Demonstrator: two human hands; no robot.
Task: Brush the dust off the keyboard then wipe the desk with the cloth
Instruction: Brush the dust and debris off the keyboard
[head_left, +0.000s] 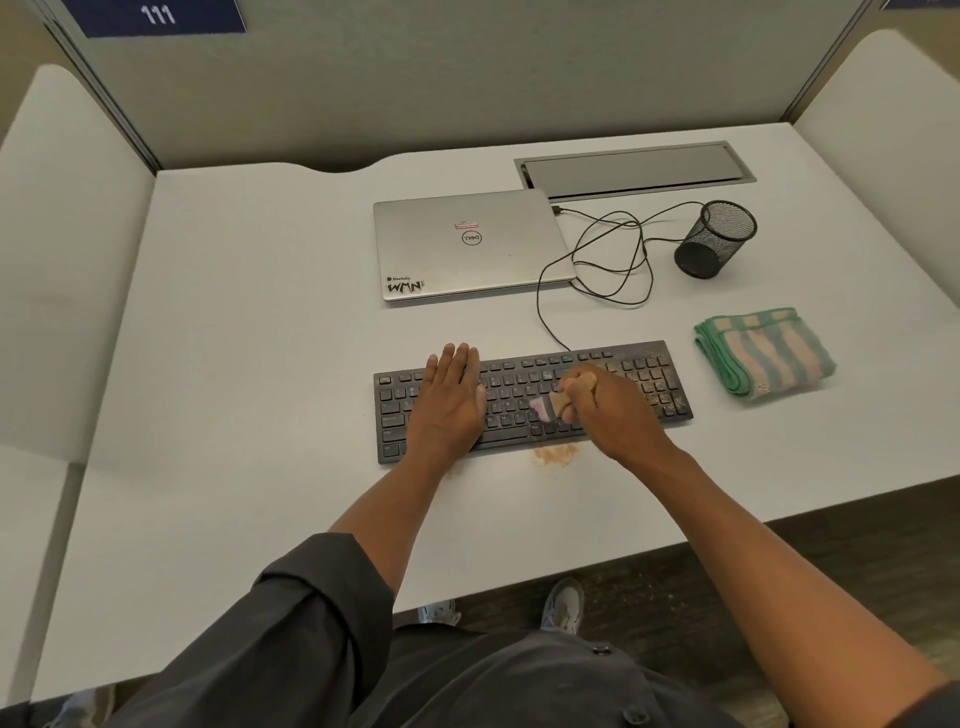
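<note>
The right hand (597, 402) grips a small wooden brush (551, 402) on the black keyboard (530, 400); the left hand (449, 397) lies flat on it. Right keys are dusty, and the striped green cloth (763, 353) right of the keyboard is unused.

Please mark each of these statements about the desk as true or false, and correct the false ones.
1. The right hand holds a small brush over the keyboard. True.
2. The left hand is lifted clear of the keyboard. False: it rests flat on the keys.
3. The cloth is spread out under the keyboard. False: it lies folded to the right of it.
4. The laptop is closed. True.
5. Brown dust lies on the desk just in front of the keyboard. True.
</note>
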